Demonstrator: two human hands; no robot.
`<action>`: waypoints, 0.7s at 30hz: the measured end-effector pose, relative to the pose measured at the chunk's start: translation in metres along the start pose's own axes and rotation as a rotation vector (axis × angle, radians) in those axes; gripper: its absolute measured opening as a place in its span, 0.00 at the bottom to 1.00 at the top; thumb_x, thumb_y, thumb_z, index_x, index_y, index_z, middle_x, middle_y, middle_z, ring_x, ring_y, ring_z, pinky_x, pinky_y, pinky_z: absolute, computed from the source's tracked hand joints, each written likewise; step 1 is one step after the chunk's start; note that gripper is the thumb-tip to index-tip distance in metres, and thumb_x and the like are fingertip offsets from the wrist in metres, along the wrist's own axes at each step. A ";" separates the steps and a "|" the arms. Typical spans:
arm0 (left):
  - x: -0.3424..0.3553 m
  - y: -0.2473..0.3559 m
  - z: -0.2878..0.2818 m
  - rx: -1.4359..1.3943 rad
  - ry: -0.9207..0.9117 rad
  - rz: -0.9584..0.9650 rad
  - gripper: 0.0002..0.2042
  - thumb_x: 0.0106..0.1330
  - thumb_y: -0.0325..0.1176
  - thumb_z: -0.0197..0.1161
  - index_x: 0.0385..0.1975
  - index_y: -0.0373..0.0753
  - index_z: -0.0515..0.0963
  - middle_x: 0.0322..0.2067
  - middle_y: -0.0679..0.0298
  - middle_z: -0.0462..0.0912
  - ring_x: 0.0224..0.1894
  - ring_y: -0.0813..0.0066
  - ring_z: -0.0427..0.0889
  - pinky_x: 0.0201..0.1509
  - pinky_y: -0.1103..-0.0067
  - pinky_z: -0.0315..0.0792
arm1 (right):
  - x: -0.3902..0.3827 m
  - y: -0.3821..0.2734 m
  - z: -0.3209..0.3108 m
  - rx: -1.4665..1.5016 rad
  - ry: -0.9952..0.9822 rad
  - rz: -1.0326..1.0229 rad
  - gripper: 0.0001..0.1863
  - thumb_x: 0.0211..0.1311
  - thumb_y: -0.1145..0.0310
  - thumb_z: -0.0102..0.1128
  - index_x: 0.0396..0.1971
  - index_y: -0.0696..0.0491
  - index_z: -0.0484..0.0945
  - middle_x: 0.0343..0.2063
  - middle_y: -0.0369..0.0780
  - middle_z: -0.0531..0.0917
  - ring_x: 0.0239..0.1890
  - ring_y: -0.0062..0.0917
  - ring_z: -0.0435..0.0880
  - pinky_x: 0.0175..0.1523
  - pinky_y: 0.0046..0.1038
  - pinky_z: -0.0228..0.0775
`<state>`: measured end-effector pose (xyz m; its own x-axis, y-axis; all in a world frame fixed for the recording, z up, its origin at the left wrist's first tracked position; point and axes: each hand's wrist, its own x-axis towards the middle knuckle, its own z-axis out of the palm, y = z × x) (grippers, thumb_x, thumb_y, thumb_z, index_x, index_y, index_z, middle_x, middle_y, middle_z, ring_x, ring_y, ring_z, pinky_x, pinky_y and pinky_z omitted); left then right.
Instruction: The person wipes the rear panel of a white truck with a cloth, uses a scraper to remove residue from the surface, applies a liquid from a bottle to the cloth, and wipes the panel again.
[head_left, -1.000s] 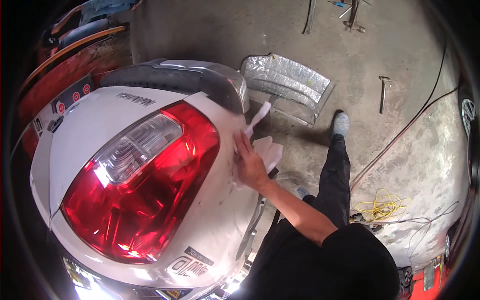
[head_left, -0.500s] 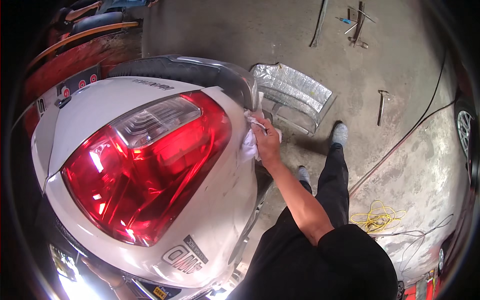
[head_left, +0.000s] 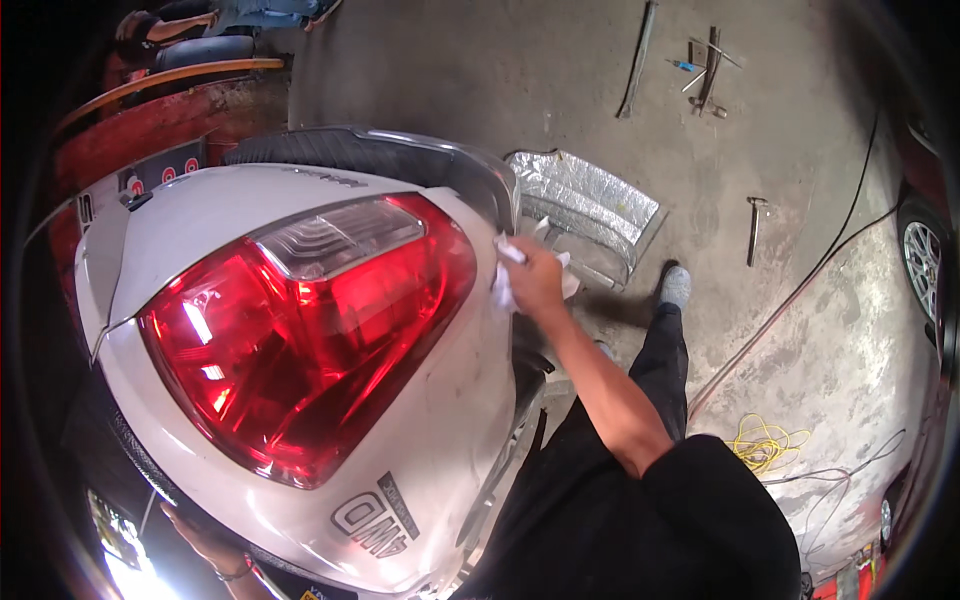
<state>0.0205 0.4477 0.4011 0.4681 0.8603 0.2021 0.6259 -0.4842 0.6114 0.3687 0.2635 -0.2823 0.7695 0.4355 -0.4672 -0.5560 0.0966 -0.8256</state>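
My right hand point(head_left: 535, 278) is shut on a crumpled white cloth point(head_left: 503, 290) and presses it against the white car body point(head_left: 440, 420), just right of the big red tail light point(head_left: 300, 330). The hand sits near the panel's upper right edge, below the dark rubber-edged trim point(head_left: 400, 155). My left hand point(head_left: 200, 535) shows at the lower left with a band on its wrist. It lies flat with fingers stretched along the car's dark lower edge. My black-clad leg and grey shoe point(head_left: 675, 288) stand on the concrete beside the car.
A silver quilted sheet point(head_left: 590, 210) lies on the floor behind my right hand. A hammer point(head_left: 757, 228), loose tools point(head_left: 705, 70), a yellow cord point(head_left: 765, 442) and a long cable lie on the concrete. A car wheel point(head_left: 925, 265) is at right. Another person point(head_left: 165, 25) is at top left.
My right hand has slid the cloth up along the white panel, from beside the tail light's lower right toward its upper right corner. The view has moved closer to the car.
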 end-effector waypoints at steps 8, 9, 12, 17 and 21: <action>-0.003 0.022 0.042 0.069 0.129 -0.034 0.34 0.91 0.48 0.39 0.91 0.40 0.49 0.87 0.45 0.54 0.86 0.44 0.59 0.90 0.50 0.59 | -0.028 -0.020 -0.006 -0.156 -0.020 -0.035 0.17 0.73 0.67 0.76 0.57 0.57 0.92 0.38 0.41 0.95 0.41 0.23 0.92 0.49 0.30 0.82; -0.001 0.018 0.038 0.110 0.107 -0.020 0.34 0.91 0.48 0.39 0.91 0.40 0.48 0.87 0.45 0.53 0.87 0.44 0.59 0.90 0.50 0.58 | -0.030 -0.015 -0.006 -0.135 0.015 -0.283 0.18 0.73 0.66 0.75 0.57 0.57 0.92 0.37 0.41 0.95 0.41 0.23 0.92 0.49 0.31 0.82; -0.005 0.017 0.041 0.191 0.155 -0.021 0.34 0.91 0.49 0.39 0.90 0.39 0.49 0.87 0.46 0.53 0.86 0.47 0.60 0.90 0.51 0.59 | 0.013 -0.027 -0.018 -0.219 -0.047 -0.071 0.19 0.71 0.66 0.75 0.57 0.57 0.91 0.42 0.43 0.95 0.44 0.26 0.93 0.50 0.32 0.83; -0.005 -0.003 -0.004 0.006 0.133 -0.095 0.33 0.92 0.47 0.39 0.90 0.40 0.50 0.87 0.48 0.55 0.86 0.46 0.62 0.89 0.51 0.61 | -0.051 -0.035 -0.015 -0.170 -0.097 -0.242 0.18 0.71 0.67 0.71 0.57 0.56 0.91 0.47 0.45 0.94 0.46 0.29 0.93 0.52 0.32 0.82; -0.008 0.006 0.025 0.239 0.115 0.063 0.33 0.92 0.45 0.38 0.90 0.37 0.49 0.88 0.46 0.52 0.87 0.46 0.60 0.91 0.51 0.57 | -0.032 -0.053 -0.022 -0.421 -0.123 -0.238 0.18 0.68 0.68 0.71 0.56 0.56 0.91 0.46 0.48 0.92 0.49 0.44 0.92 0.59 0.36 0.83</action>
<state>0.0361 0.4340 0.3846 0.4450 0.8333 0.3282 0.7336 -0.5493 0.4001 0.3806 0.2248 -0.2304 0.8026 0.5503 -0.2303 -0.1744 -0.1526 -0.9728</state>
